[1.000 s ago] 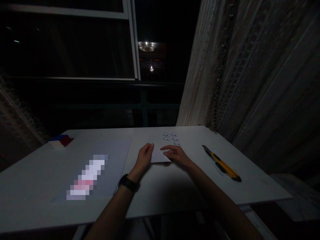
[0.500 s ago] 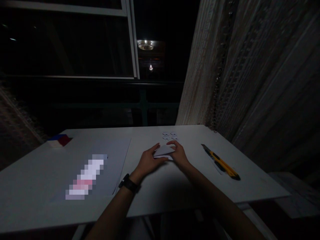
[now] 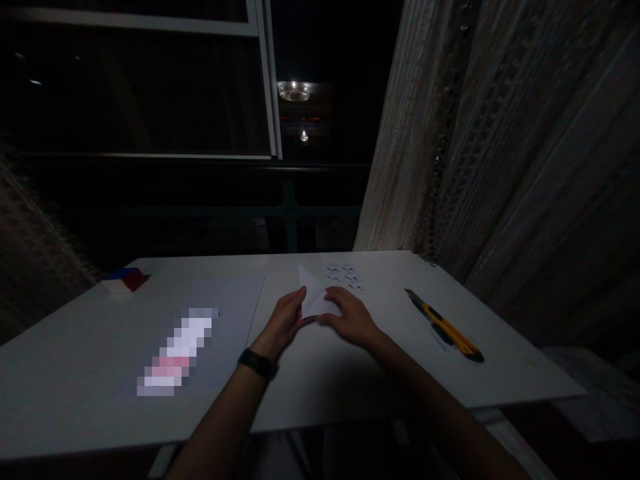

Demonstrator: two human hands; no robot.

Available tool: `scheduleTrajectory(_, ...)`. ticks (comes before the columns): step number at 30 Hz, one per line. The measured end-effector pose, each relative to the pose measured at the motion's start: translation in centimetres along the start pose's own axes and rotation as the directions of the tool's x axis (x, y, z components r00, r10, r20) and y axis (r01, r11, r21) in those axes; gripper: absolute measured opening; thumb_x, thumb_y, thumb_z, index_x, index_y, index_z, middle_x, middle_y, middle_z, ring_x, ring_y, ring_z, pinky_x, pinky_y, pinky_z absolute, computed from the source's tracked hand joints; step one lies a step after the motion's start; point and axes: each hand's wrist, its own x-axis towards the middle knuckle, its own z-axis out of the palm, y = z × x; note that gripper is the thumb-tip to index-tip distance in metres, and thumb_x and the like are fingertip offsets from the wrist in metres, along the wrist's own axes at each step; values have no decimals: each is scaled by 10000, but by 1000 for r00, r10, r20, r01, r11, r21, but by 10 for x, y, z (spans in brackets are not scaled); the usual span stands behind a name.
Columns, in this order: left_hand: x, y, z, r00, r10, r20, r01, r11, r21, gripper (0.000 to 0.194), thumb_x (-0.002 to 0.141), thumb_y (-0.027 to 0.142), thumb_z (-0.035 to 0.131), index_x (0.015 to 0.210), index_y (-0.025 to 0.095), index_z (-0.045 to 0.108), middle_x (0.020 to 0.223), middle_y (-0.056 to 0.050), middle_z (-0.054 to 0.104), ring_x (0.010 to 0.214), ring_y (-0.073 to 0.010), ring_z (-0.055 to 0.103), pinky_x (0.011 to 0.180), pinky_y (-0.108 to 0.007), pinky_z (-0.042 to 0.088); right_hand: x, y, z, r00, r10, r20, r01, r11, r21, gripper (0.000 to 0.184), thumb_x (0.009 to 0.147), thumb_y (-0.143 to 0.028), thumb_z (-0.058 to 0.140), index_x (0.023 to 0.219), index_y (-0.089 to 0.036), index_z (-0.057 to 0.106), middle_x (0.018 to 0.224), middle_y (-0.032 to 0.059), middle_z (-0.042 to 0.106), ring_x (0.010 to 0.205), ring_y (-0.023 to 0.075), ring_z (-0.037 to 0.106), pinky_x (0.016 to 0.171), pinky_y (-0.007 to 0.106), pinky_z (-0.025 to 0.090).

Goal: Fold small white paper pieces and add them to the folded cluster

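A small folded piece of white paper is held between my two hands, just above the white table. Its pointed corner stands up toward the window. My left hand, with a dark watch on the wrist, grips the paper's left edge between thumb and fingers. On the other side my right hand pinches the right edge, fingers curled over the paper and thumb below. Just beyond the right hand lie several small white pieces with dark marks.
A yellow and black utility knife lies on the right, over a small pale scrap. Large white sheets with a pixelated patch lie on the left. A blue, red and white block sits at the back left. Curtains hang beside the window.
The folded paper has been turned from lying nearly flat to standing with its point up. My left hand has shifted to the left edge; the right hand has re-gripped the right edge.
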Motion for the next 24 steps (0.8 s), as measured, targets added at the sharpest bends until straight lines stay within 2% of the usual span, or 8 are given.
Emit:
scheduleTrajectory(3,-3,4,3,1000,-14,21,14,1000,4,375,725,474,586,867,127,602,734,-52,618,649,-126,581,617,-278,538,-1,1,1,1000,20,2,-20,1000,11,410,618,-390,695,963,-204,577,1192,94,533,1107,238,481,938,382,355)
scheduleTrajectory(9,-6,7,5,998,-8,70,9,1000,-18,403,734,502,559,894,135,601,740,-62,627,655,-139,594,671,-337,548,0,0,-2,999,51,-4,-51,998,44,448,605,-397,703,986,-202,570,1063,76,605,995,221,542,885,363,393)
scheduleTrajectory(13,-7,9,5,998,-3,70,5,999,-35,424,720,504,574,916,130,606,765,-75,640,690,-151,603,699,-360,542,0,-1,-1,997,76,6,-76,988,137,452,611,-382,702,1005,-205,568,1022,63,619,927,204,563,831,342,425)
scheduleTrajectory(18,-7,9,5,997,1,81,3,999,-49,393,750,464,564,946,125,598,821,-84,645,758,-167,607,735,-352,528,1,-2,-2,986,165,23,-166,957,237,417,603,-346,706,977,-203,588,994,50,629,828,183,581,748,321,458)
scheduleTrajectory(24,-4,6,0,997,11,72,-9,1000,-30,372,751,470,558,908,134,588,854,-78,647,797,-172,606,746,-320,507,4,0,1,971,238,24,-225,874,431,360,598,-354,705,900,-193,594,970,52,639,802,182,596,724,320,468)
